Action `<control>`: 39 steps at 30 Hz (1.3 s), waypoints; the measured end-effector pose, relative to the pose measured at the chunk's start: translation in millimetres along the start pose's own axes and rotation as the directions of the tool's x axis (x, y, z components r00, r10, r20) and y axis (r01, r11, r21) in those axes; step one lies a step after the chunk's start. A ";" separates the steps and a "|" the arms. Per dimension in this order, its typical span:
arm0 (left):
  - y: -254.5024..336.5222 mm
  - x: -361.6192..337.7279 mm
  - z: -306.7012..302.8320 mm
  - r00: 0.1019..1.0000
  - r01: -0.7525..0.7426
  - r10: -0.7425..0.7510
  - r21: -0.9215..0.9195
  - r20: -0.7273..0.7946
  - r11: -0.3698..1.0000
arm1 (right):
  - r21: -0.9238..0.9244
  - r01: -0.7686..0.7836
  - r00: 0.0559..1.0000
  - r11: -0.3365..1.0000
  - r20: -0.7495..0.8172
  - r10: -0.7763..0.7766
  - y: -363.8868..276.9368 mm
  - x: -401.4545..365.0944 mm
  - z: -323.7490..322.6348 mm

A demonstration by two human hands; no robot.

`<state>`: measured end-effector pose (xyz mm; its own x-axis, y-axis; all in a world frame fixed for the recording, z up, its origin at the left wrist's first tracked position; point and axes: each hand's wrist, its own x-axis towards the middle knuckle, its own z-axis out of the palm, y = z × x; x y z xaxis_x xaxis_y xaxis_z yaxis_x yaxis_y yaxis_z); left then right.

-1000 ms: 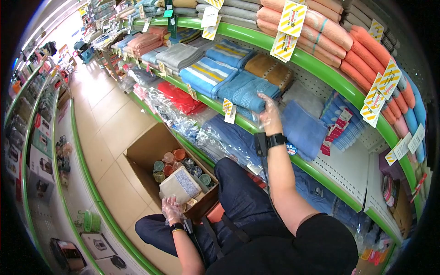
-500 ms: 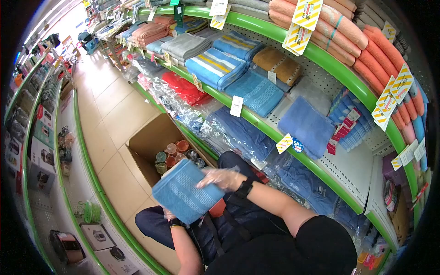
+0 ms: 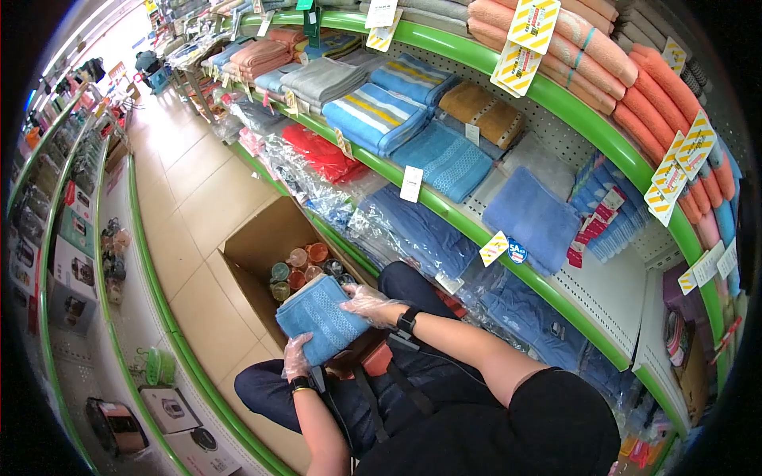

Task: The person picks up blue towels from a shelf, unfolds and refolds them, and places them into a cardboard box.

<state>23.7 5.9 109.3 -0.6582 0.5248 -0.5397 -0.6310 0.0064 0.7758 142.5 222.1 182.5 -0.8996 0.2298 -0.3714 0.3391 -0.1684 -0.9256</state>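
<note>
A folded blue towel (image 3: 321, 319) with a pale woven band is held between both hands above my lap. My left hand (image 3: 297, 357), in a clear plastic glove, grips the towel's lower left edge. At its right edge, my right hand (image 3: 371, 305), also gloved, has its fingers closed on the towel near the upper corner. Just beyond the towel stands an open cardboard box (image 3: 250, 247) with several glass jars (image 3: 298, 258) inside. Part of the box is hidden behind the towel.
On the right, a green-edged shelf (image 3: 452, 213) holds folded towels (image 3: 444, 160), with bagged clothes (image 3: 409, 226) below it. Another shelf (image 3: 171, 349) with boxed goods runs along the left. Tiled floor (image 3: 198, 214) lies between them.
The towel has lowered slightly and shifted right. My right hand has moved from its face to its right edge, and my left hand now shows gripping the lower left edge.
</note>
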 end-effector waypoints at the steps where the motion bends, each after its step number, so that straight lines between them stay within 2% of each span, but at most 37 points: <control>1: -0.4 3.0 2.2 0.998 0.056 -0.056 0.008 -0.017 0.998 | 0.000 0.000 1.000 1.000 0.000 0.000 0.3 0.3 -2.2; 2: -1.3 6.5 4.8 0.998 0.057 -0.057 0.008 -0.016 0.998 | -0.083 -0.015 0.995 0.996 -0.102 0.007 -0.1 1.1 -6.2; 4: -3.9 13.8 8.8 0.994 0.096 -0.081 0.255 -0.071 0.962 | -0.242 -0.070 0.953 0.968 -0.303 -0.007 -3.9 1.2 -16.8; 6: -0.1 11.1 12.3 0.993 0.118 -0.102 0.313 -0.065 0.942 | -0.083 0.225 0.887 0.971 -0.396 -0.239 -14.8 -6.8 -34.3; 7: 2.0 8.4 14.7 0.990 0.139 -0.124 0.370 -0.063 0.918 | 0.186 0.313 0.889 0.931 -0.402 -0.219 -25.0 -13.5 -48.5; 8: 2.2 7.8 16.8 0.987 0.160 -0.147 0.426 -0.062 0.890 | 0.185 0.286 0.878 0.940 -0.444 -0.180 -60.6 -37.9 -58.4; 9: -5.0 19.5 9.9 0.984 0.178 -0.161 0.387 -0.077 0.905 | 0.244 0.462 0.833 0.852 -0.449 -0.323 -82.9 -58.0 -67.9; 10: -13.1 26.1 4.1 0.984 0.179 -0.164 0.389 -0.072 0.903 | 0.187 0.533 0.772 0.825 -0.506 -0.384 -105.7 -78.0 -74.9; 12: -23.8 32.4 -2.7 0.983 -0.184 0.172 0.257 0.068 0.949 | 0.192 0.598 0.684 0.778 -0.628 -0.370 -140.0 -112.2 -90.1; 13: -9.8 26.4 13.6 0.998 -0.021 0.024 0.046 -0.051 0.999 | 0.143 0.647 0.624 0.749 -0.664 -0.411 -150.2 -123.0 -99.7; 16: -5.2 30.7 17.1 0.997 -0.075 0.074 -0.063 -0.024 0.995 | 0.250 0.770 0.526 0.587 -0.769 -0.363 -149.4 -134.5 -142.9; 17: -5.3 33.0 15.8 0.999 -0.042 0.043 -0.033 0.013 0.999 | 0.249 0.768 0.527 0.590 -0.769 -0.362 -152.1 -134.7 -151.8; 18: -16.4 43.7 7.2 0.999 -0.043 0.044 -0.035 0.012 0.998 | 0.363 0.689 0.537 0.628 -0.837 -0.105 -156.0 -133.5 -159.2; 19: -38.1 62.5 -7.9 0.995 -0.038 0.043 0.060 -0.086 0.997 | 0.485 0.611 0.509 0.626 -0.846 0.158 -158.4 -132.4 -164.9; 20: -53.1 75.6 -18.5 0.982 -0.023 0.052 0.155 -0.183 0.988 | 0.486 0.613 0.512 0.623 -0.845 0.156 -158.2 -132.5 -169.1; 22: -54.3 75.1 -19.0 0.976 -0.011 0.030 0.086 -0.217 0.996 | 0.623 0.620 0.738 0.478 -0.670 -0.084 -154.4 -133.7 -178.4; 23: -49.4 71.1 -15.6 0.972 -0.035 0.071 0.162 -0.222 0.986 | 0.662 0.589 0.792 0.464 -0.588 -0.167 -147.5 -127.0 -191.8; 24: -45.5 67.6 -11.6 0.968 -0.058 0.113 0.238 -0.224 0.970 | 0.664 0.588 0.793 0.462 -0.587 -0.165 -147.6 -123.9 -200.1; 26: -45.7 64.5 -8.8 0.964 -0.073 0.119 0.192 -0.236 0.979 | 0.805 0.437 0.882 0.402 -0.471 -0.016 -149.5 -119.8 -210.9; 28: -47.4 65.8 -8.3 0.957 -0.100 0.137 0.153 -0.254 0.983 | 0.779 0.473 0.861 0.411 -0.507 -0.029 -150.8 -116.8 -213.1; 30: -55.1 73.9 -16.5 0.955 -0.100 0.144 0.177 -0.261 0.979 | 0.852 0.477 0.839 0.216 -0.515 0.176 -149.9 -107.6 -220.5; 31: -60.0 78.5 -22.1 0.951 -0.098 0.151 0.200 -0.270 0.975 | 0.852 0.475 0.840 0.218 -0.513 0.175 -148.4 -102.5 -223.0; 33: -58.5 75.0 -21.1 0.957 -0.090 0.127 0.151 -0.260 0.984 | 0.727 0.550 0.661 0.412 -0.680 0.318 -140.9 -90.6 -226.9; 34: -58.3 72.8 -20.6 0.964 -0.080 0.104 0.106 -0.244 0.991 | 0.730 0.545 0.663 0.411 -0.676 0.321 -136.3 -87.6 -229.9; 36: -48.4 60.7 -9.5 0.959 -0.046 0.070 0.094 -0.273 0.995 | 0.647 0.545 0.765 0.534 -0.644 -0.001 -129.9 -85.1 -236.5; 37: -44.0 57.0 -4.3 0.954 -0.015 0.038 0.079 -0.297 0.997 | 0.647 0.545 0.766 0.533 -0.643 -0.004 -129.1 -81.1 -237.2; 39: -44.8 57.9 -2.5 0.952 -0.018 0.034 0.056 -0.305 0.998 | 0.507 0.627 0.690 0.591 -0.714 -0.120 -130.7 -72.7 -234.1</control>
<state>12.8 33.9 42.4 -0.7732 0.2397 -0.5871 -0.5952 0.0450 0.8023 228.1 451.8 313.3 -0.4647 0.8631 -0.1979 -0.5036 -0.4415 -0.7426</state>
